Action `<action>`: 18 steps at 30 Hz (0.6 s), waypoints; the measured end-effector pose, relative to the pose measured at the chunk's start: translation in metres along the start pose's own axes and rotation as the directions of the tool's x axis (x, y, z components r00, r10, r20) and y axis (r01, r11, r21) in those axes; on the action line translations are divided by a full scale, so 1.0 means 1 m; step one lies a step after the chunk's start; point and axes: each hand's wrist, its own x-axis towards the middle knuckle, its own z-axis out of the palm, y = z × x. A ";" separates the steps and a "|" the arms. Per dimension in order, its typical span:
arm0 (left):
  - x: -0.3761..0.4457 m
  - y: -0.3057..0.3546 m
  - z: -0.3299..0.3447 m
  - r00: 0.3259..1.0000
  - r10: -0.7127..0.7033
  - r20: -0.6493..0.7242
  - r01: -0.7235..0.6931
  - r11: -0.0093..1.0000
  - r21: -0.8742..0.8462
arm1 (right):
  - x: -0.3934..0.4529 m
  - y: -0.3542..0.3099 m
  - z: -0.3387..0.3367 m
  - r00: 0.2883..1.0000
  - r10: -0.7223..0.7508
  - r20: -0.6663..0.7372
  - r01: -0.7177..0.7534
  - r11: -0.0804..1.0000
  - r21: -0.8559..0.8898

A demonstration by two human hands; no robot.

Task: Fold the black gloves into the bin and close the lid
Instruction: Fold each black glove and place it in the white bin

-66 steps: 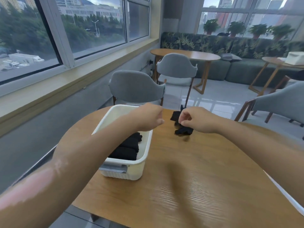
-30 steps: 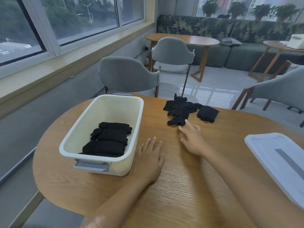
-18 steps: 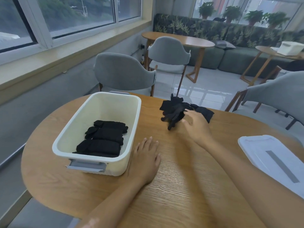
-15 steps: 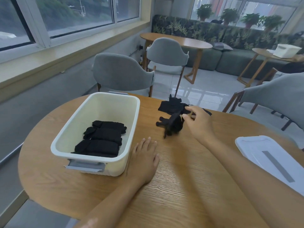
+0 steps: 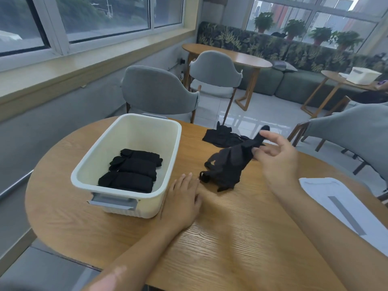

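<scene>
Head view: I see the right hand (image 5: 277,158) pinching one black glove (image 5: 225,166) by an edge, dangling to the table (image 5: 220,238). Left hand (image 5: 182,202) flat, released, beside the bin (image 5: 170,156). Risk: thin pinch slips; glove bunches.

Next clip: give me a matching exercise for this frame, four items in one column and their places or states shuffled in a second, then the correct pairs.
Items
1. Folded gloves
2. Lid
3. Left hand
4. Loose glove

Places or states
A. Flat on the table, palm down, beside the bin
B. Pinched in the grip of the right hand, one end lifted
C. Stacked inside the bin
D. Lying on the table at the right edge, off the bin

Pairs: 1-C, 2-D, 3-A, 4-B
</scene>
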 end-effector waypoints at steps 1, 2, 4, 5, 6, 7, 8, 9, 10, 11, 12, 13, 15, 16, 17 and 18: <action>0.000 0.000 0.000 1.000 0.002 0.004 -0.002 1.000 0.002 | 0.005 0.008 -0.003 0.993 0.116 0.010 -0.117 0.992 0.054; 0.000 -0.001 0.000 1.000 0.005 0.006 -0.005 1.000 0.004 | 0.012 0.020 -0.006 0.968 0.244 0.049 -0.248 0.964 0.092; 0.000 -0.001 0.001 1.000 0.008 0.012 -0.008 1.000 0.009 | 0.016 0.048 -0.012 0.860 0.478 0.177 -0.481 0.876 -0.030; 0.000 -0.001 0.001 1.000 0.007 0.017 -0.007 1.000 0.010 | 0.014 0.064 -0.015 0.801 0.560 0.211 -0.531 0.828 -0.182; 0.000 -0.002 0.001 1.000 0.004 0.021 -0.004 1.000 0.009 | 0.009 0.080 -0.017 0.764 0.614 0.199 -0.537 0.775 -0.333; 0.000 -0.001 0.000 1.000 0.001 0.023 -0.001 1.000 0.007 | 0.001 0.093 -0.020 0.769 0.617 0.167 -0.500 0.744 -0.444; 0.000 -0.001 0.000 1.000 0.001 0.021 -0.002 1.000 0.008 | -0.006 0.104 -0.022 0.799 0.586 0.135 -0.460 0.740 -0.491; 0.000 0.000 -0.001 1.000 0.003 0.018 -0.003 1.000 0.011 | -0.013 0.112 -0.023 0.832 0.543 0.113 -0.425 0.755 -0.499; 0.000 0.000 -0.002 1.000 0.005 0.018 -0.005 1.000 0.012 | -0.018 0.118 -0.022 0.860 0.501 0.103 -0.389 0.772 -0.503; 0.001 0.000 -0.002 1.000 0.006 0.019 -0.006 1.000 0.009 | -0.023 0.120 -0.021 0.881 0.460 0.113 -0.347 0.788 -0.508; 0.000 0.000 -0.002 1.000 0.006 0.020 -0.006 1.000 0.005 | -0.028 0.123 -0.018 0.899 0.417 0.135 -0.299 0.809 -0.506; 0.000 0.000 -0.002 1.000 0.005 0.021 -0.005 1.000 -0.001 | -0.034 0.122 -0.015 0.911 0.375 0.171 -0.246 0.827 -0.506; 0.001 0.000 -0.002 1.000 0.002 0.024 -0.002 1.000 -0.007 | -0.046 0.118 -0.008 0.924 0.281 0.259 -0.124 0.861 -0.494; 0.000 0.000 -0.003 1.000 0.004 0.024 -0.003 1.000 -0.007 | -0.050 0.117 -0.004 0.921 0.236 0.310 -0.059 0.870 -0.489; 0.000 0.000 -0.003 1.000 0.007 0.022 -0.007 1.000 -0.005 | -0.054 0.116 -0.001 0.910 0.202 0.363 0.005 0.867 -0.498; 0.000 0.000 -0.003 1.000 0.011 0.022 -0.010 1.000 -0.003 | -0.056 0.115 0.002 0.894 0.170 0.414 0.076 0.853 -0.516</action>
